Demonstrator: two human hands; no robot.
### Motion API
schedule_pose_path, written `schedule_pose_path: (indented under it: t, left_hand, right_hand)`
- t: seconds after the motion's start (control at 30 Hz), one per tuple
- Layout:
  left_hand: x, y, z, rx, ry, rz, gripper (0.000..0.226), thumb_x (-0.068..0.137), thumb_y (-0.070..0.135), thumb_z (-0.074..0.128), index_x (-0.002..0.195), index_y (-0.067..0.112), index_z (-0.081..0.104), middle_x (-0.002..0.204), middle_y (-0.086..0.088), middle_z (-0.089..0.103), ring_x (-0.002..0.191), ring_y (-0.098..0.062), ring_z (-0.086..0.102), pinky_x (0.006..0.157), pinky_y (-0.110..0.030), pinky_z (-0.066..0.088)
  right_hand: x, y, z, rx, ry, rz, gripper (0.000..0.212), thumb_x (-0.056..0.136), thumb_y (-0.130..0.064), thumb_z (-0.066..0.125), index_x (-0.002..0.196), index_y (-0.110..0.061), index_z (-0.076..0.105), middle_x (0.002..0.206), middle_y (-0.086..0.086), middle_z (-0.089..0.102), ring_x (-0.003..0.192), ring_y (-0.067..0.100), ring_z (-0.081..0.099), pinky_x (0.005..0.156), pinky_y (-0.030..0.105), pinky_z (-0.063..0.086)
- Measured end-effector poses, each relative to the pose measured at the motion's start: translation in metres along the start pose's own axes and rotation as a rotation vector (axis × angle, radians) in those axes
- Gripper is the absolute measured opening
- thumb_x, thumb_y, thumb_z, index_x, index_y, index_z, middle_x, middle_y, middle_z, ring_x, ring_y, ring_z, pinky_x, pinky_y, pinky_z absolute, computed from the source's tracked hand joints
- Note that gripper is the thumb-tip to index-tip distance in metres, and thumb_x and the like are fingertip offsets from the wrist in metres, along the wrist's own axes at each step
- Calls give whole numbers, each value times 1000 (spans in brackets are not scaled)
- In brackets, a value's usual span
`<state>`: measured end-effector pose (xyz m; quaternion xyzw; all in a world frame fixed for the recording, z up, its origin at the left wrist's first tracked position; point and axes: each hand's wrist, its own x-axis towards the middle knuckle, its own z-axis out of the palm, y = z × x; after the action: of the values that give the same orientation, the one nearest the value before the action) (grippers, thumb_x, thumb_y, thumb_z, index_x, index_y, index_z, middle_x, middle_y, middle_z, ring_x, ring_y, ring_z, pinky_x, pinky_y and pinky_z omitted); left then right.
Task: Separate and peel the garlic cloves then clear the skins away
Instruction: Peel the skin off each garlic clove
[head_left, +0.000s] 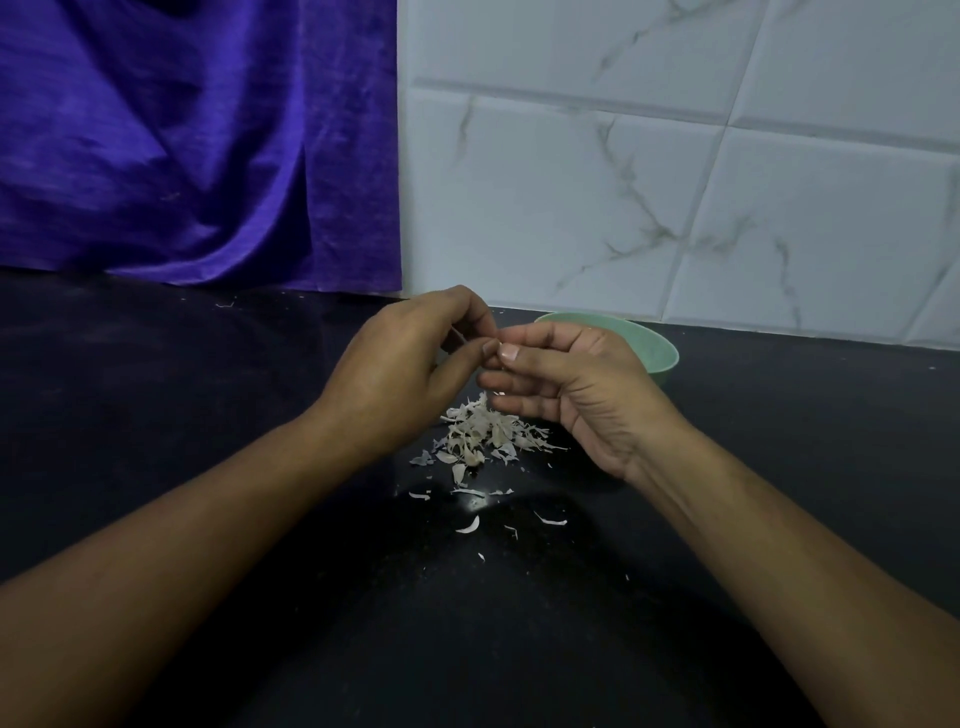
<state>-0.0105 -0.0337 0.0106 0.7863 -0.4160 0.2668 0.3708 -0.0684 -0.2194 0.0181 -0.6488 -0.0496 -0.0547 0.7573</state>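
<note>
2 bare hands meet at the fingertips above a black countertop (208, 415). The left hand (405, 364) and right hand (571, 384) both pinch something small, probably a garlic clove, hidden by fingers, so its long axis cannot be told. The pile of garlic skins (488, 434) lies directly below. A green bowl (654, 348) sits just behind the right hand.

Readable text, labels, brands, numbers, signs: none. Green bowl (660, 356) right of centre, purple cloth (182, 140) upper left, tiled wall (675, 156) upper right: all unmarked.
</note>
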Motion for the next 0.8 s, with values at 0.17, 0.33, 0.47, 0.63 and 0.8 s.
schedule_pose_path:
  t: [0.17,0.33,0.47,0.63,0.8]
  left_hand:
    - [-1,0,1,73,-44,10,1,101,29,58,101,29,59,93,12,63,86,-7,60,68,-32,49]
    - [0,1,-1,48,-68,-4,2,103,29,55,102,29,57,92,13,62,85,-7,59,71,-37,52]
    - [-1,1,0,24,-72,8,3,103,31,54,102,29,56,92,12,62,85,-7,59,71,-40,52]
    - [-2,3,2,-96,-85,-25,6,103,31,53,101,27,57,86,9,63,79,-13,61,69,-48,53]
    - [-5,4,4,-223,-131,-94,7,106,24,56,99,24,59,82,2,65,74,-23,61,68,-54,54]
  right_hand:
    - [0,-2,0,9,-26,26,22,89,1,70,111,2,68,96,16,78,84,23,78,80,39,64]
    - [0,-5,1,67,-66,61,21,91,-7,69,111,1,68,97,14,77,83,21,77,76,35,65]
    - [0,-6,0,140,-71,92,20,82,-3,72,102,-5,68,95,13,77,80,20,77,72,33,65]
    - [0,-6,0,152,-41,50,25,80,-2,73,105,-7,70,88,10,77,76,17,76,71,31,65]
    - [4,-7,-2,173,23,6,24,88,-3,70,112,-4,71,94,8,78,81,18,75,70,29,64]
